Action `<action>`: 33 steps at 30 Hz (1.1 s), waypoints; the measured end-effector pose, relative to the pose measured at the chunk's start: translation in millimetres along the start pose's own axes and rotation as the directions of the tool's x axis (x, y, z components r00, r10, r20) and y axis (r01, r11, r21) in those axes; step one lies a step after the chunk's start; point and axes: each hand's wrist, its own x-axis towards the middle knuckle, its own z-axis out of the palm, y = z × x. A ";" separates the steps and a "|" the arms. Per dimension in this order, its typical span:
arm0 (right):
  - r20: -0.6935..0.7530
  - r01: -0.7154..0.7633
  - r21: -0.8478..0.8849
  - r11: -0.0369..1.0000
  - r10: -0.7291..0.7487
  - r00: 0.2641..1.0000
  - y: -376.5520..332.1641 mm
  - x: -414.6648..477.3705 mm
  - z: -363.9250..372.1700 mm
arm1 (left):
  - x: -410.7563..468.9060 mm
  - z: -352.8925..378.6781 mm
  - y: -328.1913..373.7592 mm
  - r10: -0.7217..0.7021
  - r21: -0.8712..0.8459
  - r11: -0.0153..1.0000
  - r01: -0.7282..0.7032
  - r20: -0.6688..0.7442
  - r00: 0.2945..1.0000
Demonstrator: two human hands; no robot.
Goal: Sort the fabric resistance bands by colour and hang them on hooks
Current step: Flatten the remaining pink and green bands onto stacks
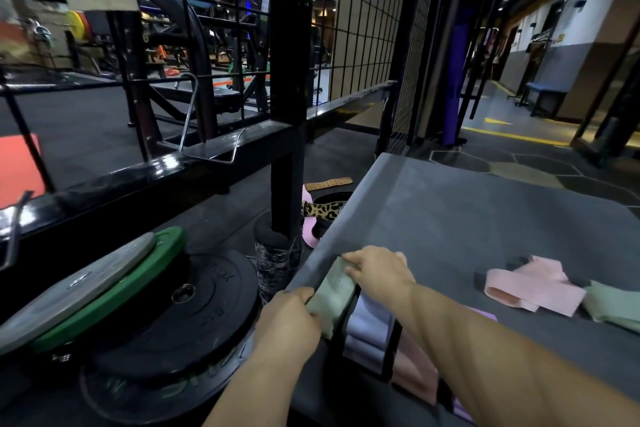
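Observation:
A green fabric band (333,295) lies at the near left edge of the grey table (450,211). My left hand (289,317) grips its near end and my right hand (375,269) pinches its far end. Right beside it lies a lilac band (369,322) with black edging, partly under my right forearm. A pink band (414,373) lies below that, mostly hidden by the arm. Further right on the table lie a pink band (535,286) and another green band (614,308). A wire hook (207,146) hangs from the black rail (138,173) to the upper left.
Stacked weight plates (145,305) sit on the floor left of the table. A black post (285,114) stands between them and the table. Belts, one leopard-print (323,210), lie on the floor by the post. Wire mesh panels (367,17) rise behind.

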 end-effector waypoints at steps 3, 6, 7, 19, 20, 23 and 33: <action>-0.003 -0.016 0.010 1.000 0.016 1.000 1.4 -0.2 0.8 | 0.5 2.9 -2.6 0.001 -0.001 1.000 -0.001 -0.011 1.000; 0.004 -0.023 0.017 1.000 0.023 1.000 3.6 -2.0 1.5 | 0.6 4.8 -3.5 -0.009 -0.010 1.000 0.009 -0.005 1.000; 0.007 -0.026 0.019 0.999 0.026 1.000 3.9 -2.5 1.9 | 0.3 4.5 -3.8 -0.009 -0.023 1.000 0.009 -0.009 1.000; -0.070 -0.006 0.055 0.998 0.010 0.997 4.3 -12.1 -9.3 | -4.1 -9.7 8.6 -0.037 -0.053 0.998 0.031 -0.104 0.994; -0.083 -0.002 0.063 0.998 0.008 0.997 5.8 -14.7 -13.1 | -5.4 -11.9 12.6 -0.040 -0.051 0.998 0.034 -0.112 0.993; -0.111 -0.022 0.118 0.993 0.035 0.993 17.0 -28.2 -24.9 | -10.4 -15.0 30.6 -0.023 0.000 1.000 0.023 -0.153 0.988; -0.165 -0.197 0.084 0.977 0.209 0.964 138.6 -130.1 -34.9 | -29.1 54.0 135.8 0.311 -0.030 0.948 -0.318 -0.139 0.940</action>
